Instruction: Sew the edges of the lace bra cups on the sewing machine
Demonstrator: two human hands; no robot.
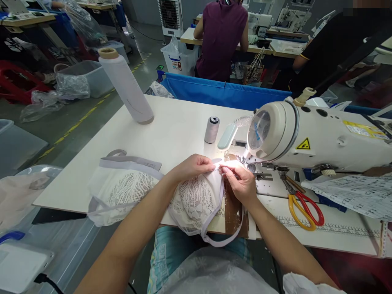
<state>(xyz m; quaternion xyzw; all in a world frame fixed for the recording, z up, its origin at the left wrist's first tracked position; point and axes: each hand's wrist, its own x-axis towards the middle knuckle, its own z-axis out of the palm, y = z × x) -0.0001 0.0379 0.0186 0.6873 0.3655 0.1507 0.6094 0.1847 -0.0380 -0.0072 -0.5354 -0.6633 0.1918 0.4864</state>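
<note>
Left of the machine (275, 132), the left hand (196, 166) and right hand (243, 181) pinch the edge of a bra (197, 198) lying on the surface (179, 126); scissors (296, 197) lie on the machine's near side; spool (212, 131) and cone (127, 87) stand left of it.

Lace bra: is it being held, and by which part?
Yes: the left hand and right hand pinch the lace bra at the top of the cup nearer the sewing machine.

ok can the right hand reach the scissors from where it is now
Probably yes: the scissors lie to the right of the right hand, with their handles uncovered, though its fingers would likely have to release the lace garment first.
</note>
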